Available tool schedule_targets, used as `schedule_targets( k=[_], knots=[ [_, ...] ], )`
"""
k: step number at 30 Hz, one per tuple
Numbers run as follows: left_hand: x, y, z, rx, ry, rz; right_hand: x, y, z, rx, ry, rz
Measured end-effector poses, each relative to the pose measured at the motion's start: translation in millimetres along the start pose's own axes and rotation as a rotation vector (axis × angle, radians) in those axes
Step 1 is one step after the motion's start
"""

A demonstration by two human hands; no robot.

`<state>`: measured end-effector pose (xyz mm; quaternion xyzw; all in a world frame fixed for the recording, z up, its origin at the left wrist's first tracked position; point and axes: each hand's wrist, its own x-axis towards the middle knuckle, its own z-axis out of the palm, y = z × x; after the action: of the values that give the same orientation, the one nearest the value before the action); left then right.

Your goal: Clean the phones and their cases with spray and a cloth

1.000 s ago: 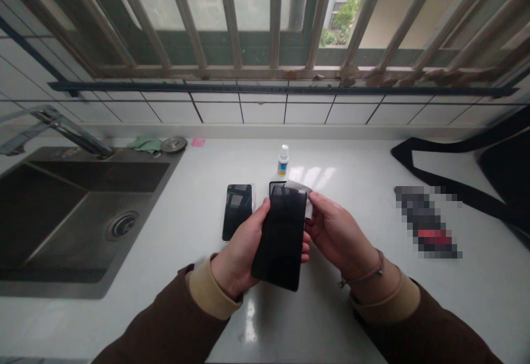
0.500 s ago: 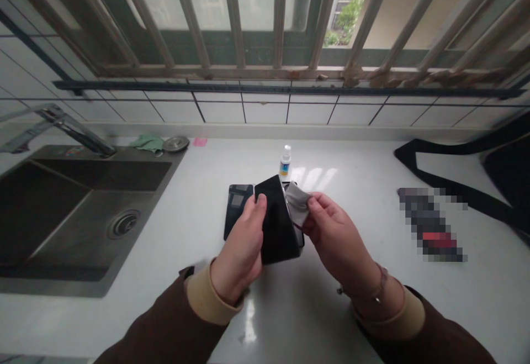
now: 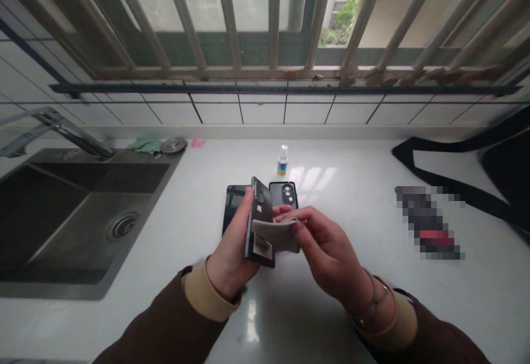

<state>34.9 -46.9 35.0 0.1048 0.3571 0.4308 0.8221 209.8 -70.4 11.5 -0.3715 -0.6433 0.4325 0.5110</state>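
Note:
My left hand [image 3: 237,242] grips a dark smartphone [image 3: 261,204] by its edge, tilted up so its back with the camera and a white label faces right. Pinched in my right hand [image 3: 321,242] is a grey cleaning cloth [image 3: 275,234], which lies against the lower back of the phone. Behind my right fingers a black phone case [image 3: 285,190] rests on the white counter. Another dark, flat, glossy phone-like object [image 3: 232,204] lies left of the held phone, partly hidden by my left hand. A small white spray bottle [image 3: 282,161] stands upright beyond them.
At left is a steel sink [image 3: 99,242] with a faucet [image 3: 74,135]. A green cloth [image 3: 146,144], a round metal lid [image 3: 174,145] and a pink slip [image 3: 197,143] lie near the wall. A black strap [image 3: 439,173] and a pixelated object [image 3: 428,223] are at right.
My left hand has turned the phone from its screen side to show its back. My right hand has brought the cloth left and down against that back, uncovering more of the case.

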Motion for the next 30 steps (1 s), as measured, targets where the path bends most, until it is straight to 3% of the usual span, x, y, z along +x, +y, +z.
schedule_targets(
  k=[3,5,7,12,19,22,25,30],
  knots=[
    [0,0,2,-0.001,0.011,0.010,7,4,-9,-0.002,0.314,0.149],
    [-2,-3,2,0.030,0.006,-0.017,12,5,-15,-0.121,0.479,0.133],
    [-4,-7,2,0.068,-0.040,-0.048,15,3,-18,-0.282,0.517,0.062],
    [-5,-20,-1,0.050,-0.148,-0.075,6,3,-5,-0.444,0.199,-0.142],
    [6,-5,-2,-0.013,0.129,0.032,-4,7,14,-0.256,-0.211,-0.449],
    [7,4,0,-0.091,0.165,0.092,-2,4,15,-0.251,-0.354,-0.584],
    [6,3,-1,-0.091,0.118,0.059,-1,4,12,-0.392,-0.332,-0.616],
    [4,-7,-6,0.001,-0.054,0.060,2,14,7,-0.608,-0.140,-0.454]
  ],
)
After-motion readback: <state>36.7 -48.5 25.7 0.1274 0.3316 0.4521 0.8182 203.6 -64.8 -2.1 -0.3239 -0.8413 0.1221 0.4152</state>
